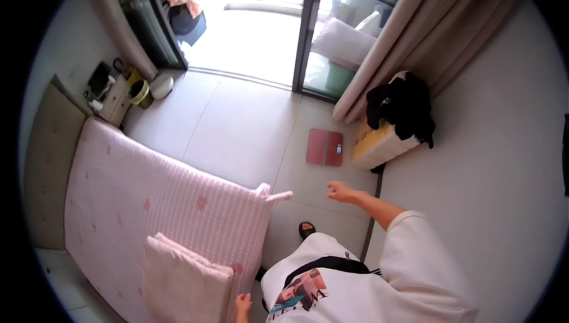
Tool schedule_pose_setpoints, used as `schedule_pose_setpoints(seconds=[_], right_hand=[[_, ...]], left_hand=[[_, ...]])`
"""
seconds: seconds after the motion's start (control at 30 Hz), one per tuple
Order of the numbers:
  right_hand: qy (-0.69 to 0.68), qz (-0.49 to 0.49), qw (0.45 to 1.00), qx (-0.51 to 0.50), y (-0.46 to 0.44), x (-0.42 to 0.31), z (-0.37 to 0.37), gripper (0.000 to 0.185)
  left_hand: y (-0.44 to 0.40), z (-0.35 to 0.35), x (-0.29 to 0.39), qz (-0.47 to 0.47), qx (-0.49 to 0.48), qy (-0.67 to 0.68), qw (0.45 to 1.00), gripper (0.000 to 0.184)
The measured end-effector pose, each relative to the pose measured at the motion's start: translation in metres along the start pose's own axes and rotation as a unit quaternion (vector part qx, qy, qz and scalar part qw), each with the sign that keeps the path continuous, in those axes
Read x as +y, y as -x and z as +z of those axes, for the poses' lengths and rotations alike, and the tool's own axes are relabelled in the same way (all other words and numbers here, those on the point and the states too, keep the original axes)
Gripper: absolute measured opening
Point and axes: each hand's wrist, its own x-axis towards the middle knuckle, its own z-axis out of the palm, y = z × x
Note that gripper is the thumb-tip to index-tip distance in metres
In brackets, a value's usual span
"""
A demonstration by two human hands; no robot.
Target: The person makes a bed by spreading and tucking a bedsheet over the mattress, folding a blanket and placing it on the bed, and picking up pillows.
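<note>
My right hand [341, 192] hangs in the air over the tiled floor, below the pink scale [325, 147], its fingers partly curled and nothing visible in them. Low in the view, my left hand [243, 301] is beside the right edge of a folded pale pink quilt [186, 281]; its fingers look curled, and whether they touch the quilt is unclear. The quilt lies on a bed with a pink patterned cover [172, 186]. One corner of that cover sticks out past the bed's edge.
A box [379, 146] topped with black clothing [403, 106] stands by the right wall and curtain [409, 32]. Beyond the glass door [305, 38] is a bright balcony. A nightstand [116, 101] and a bin [140, 93] stand beyond the bed.
</note>
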Motion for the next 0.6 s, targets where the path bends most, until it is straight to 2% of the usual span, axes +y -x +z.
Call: schedule_pose_setpoints(seconds=[0.03, 0.1, 0.2, 0.23, 0.3, 0.4, 0.47, 0.53, 0.6], right_hand=[[-0.032, 0.036, 0.998, 0.038, 0.01, 0.022, -0.03, 0.046], [-0.072, 0.092, 0.987, 0.111, 0.029, 0.055, -0.073, 0.044], [-0.129, 0.168, 0.957, 0.196, 0.037, 0.108, -0.108, 0.04], [-0.134, 0.17, 0.957, 0.195, 0.036, 0.126, -0.114, 0.04], [-0.132, 0.203, 0.946, 0.216, 0.026, 0.148, -0.12, 0.035], [-0.195, 0.191, 0.947, 0.166, 0.009, 0.138, -0.141, 0.031], [-0.187, 0.16, 0.957, 0.151, -0.015, 0.132, -0.151, 0.03], [-0.169, 0.105, 0.973, 0.117, -0.045, 0.13, -0.165, 0.029], [-0.179, 0.089, 0.974, 0.109, -0.073, 0.124, -0.186, 0.029]], left_hand=[[0.001, 0.017, 0.023, 0.006, 0.002, -0.005, 1.0, 0.047], [-0.005, 0.042, 0.059, 0.077, -0.06, -0.031, 0.995, 0.046], [0.005, 0.057, 0.136, 0.134, -0.094, -0.057, 0.985, 0.044], [0.022, 0.06, 0.166, 0.132, -0.084, -0.049, 0.986, 0.042], [0.006, 0.054, 0.184, 0.13, -0.078, -0.062, 0.986, 0.043], [-0.005, 0.051, 0.231, 0.112, -0.081, -0.097, 0.986, 0.045], [-0.03, 0.049, 0.245, 0.076, -0.044, -0.137, 0.987, 0.047], [-0.061, 0.059, 0.268, 0.084, -0.051, -0.141, 0.985, 0.045], [-0.086, 0.072, 0.302, 0.051, -0.083, -0.142, 0.985, 0.043]])
